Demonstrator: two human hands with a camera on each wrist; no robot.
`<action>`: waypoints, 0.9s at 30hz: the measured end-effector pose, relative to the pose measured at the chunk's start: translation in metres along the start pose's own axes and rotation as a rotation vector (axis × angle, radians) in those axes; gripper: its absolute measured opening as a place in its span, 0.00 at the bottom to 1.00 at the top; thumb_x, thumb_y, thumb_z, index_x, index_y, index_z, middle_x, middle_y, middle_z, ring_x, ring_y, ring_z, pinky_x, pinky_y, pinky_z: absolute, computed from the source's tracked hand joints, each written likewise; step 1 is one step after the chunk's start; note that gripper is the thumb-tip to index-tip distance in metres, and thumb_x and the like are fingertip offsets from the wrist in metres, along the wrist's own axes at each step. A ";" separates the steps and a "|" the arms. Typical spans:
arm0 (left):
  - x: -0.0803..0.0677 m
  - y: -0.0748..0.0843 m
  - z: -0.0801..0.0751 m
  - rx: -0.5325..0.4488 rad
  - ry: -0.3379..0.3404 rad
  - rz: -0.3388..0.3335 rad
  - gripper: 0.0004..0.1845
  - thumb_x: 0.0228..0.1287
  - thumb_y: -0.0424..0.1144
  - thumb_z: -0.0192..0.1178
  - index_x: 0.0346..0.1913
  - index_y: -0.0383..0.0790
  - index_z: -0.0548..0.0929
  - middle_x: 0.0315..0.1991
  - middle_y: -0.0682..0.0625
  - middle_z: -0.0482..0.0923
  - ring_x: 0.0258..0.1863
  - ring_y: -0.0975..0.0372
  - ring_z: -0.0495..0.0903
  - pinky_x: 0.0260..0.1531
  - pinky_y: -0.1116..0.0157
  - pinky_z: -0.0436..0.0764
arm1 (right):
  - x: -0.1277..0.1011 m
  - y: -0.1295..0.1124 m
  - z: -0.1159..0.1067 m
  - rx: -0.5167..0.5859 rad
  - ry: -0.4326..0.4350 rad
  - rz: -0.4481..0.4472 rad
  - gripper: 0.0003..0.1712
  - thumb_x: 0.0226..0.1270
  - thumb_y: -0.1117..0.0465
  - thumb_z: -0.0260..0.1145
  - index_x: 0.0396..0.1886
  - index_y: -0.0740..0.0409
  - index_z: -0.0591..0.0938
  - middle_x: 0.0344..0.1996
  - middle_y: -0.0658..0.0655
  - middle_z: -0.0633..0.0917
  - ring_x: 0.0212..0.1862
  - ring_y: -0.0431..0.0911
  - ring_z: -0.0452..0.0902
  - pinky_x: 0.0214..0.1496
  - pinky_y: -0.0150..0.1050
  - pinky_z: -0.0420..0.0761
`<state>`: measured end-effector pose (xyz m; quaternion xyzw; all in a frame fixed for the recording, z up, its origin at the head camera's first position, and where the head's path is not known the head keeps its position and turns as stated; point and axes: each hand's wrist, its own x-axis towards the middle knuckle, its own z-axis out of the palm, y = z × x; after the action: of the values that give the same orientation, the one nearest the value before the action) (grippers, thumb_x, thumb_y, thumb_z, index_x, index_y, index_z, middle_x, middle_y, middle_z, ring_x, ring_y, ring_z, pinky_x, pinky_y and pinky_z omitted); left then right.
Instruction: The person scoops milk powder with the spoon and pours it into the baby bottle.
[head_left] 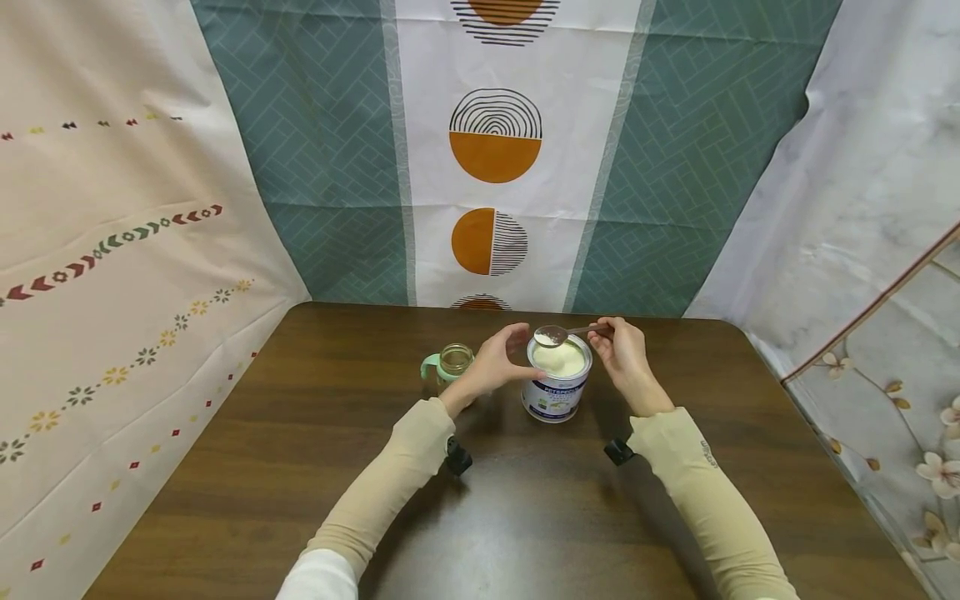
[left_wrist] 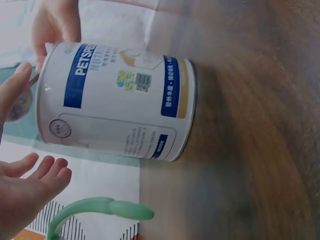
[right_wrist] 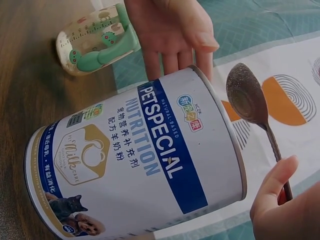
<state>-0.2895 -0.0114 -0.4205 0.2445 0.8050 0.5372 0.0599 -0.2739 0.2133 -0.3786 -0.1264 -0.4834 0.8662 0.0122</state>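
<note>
An open white and blue can (head_left: 557,392) of pet milk powder stands on the brown table (head_left: 525,517), pale powder showing inside. My right hand (head_left: 617,343) pinches the handle of a metal spoon (head_left: 553,335), whose bowl hovers over the can's far rim with some white powder in it. In the right wrist view the spoon (right_wrist: 247,97) hangs beyond the can (right_wrist: 140,165), held by my right hand (right_wrist: 277,200). My left hand (head_left: 501,358) is cupped beside the can's left rim with fingers (left_wrist: 35,175) straight, a little apart from the can (left_wrist: 115,100).
A small glass bottle (head_left: 453,362) with green handles stands just left of my left hand, and the bottle (right_wrist: 95,42) also shows in the right wrist view. Patterned cloth walls enclose the table on the left, back and right.
</note>
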 end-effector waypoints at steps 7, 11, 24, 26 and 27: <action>-0.001 0.005 -0.010 -0.003 0.005 0.041 0.44 0.47 0.38 0.77 0.68 0.37 0.67 0.65 0.42 0.72 0.63 0.54 0.74 0.65 0.59 0.72 | -0.001 -0.001 0.001 -0.001 -0.003 0.001 0.15 0.76 0.65 0.43 0.31 0.62 0.73 0.23 0.53 0.81 0.22 0.38 0.76 0.28 0.24 0.79; -0.001 0.008 -0.016 -0.010 0.002 0.040 0.43 0.46 0.37 0.77 0.67 0.37 0.68 0.64 0.43 0.73 0.63 0.54 0.74 0.66 0.60 0.71 | 0.000 0.000 0.002 -0.006 -0.003 0.002 0.15 0.76 0.64 0.43 0.31 0.62 0.74 0.23 0.52 0.81 0.22 0.38 0.76 0.28 0.24 0.79; -0.005 0.009 -0.030 -0.034 -0.070 0.037 0.42 0.49 0.36 0.75 0.68 0.38 0.67 0.66 0.44 0.70 0.66 0.54 0.71 0.69 0.59 0.67 | -0.002 -0.002 0.007 -0.040 -0.018 -0.011 0.16 0.76 0.65 0.43 0.30 0.61 0.74 0.22 0.52 0.81 0.21 0.38 0.77 0.28 0.24 0.80; -0.006 0.008 -0.032 -0.031 -0.082 0.043 0.41 0.50 0.36 0.75 0.68 0.38 0.67 0.66 0.43 0.70 0.66 0.53 0.70 0.69 0.59 0.67 | -0.002 -0.002 0.008 -0.043 -0.030 -0.010 0.16 0.76 0.65 0.43 0.30 0.61 0.74 0.22 0.52 0.82 0.21 0.38 0.77 0.28 0.24 0.80; -0.006 0.007 -0.033 -0.028 -0.087 0.047 0.41 0.50 0.36 0.75 0.68 0.38 0.67 0.66 0.42 0.70 0.66 0.53 0.70 0.69 0.59 0.67 | -0.003 -0.001 0.008 -0.045 -0.034 -0.010 0.16 0.76 0.65 0.43 0.30 0.62 0.74 0.21 0.52 0.82 0.21 0.38 0.77 0.28 0.24 0.80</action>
<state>-0.2938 -0.0392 -0.4013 0.2855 0.7882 0.5383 0.0857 -0.2731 0.2069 -0.3728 -0.1093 -0.5036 0.8570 0.0054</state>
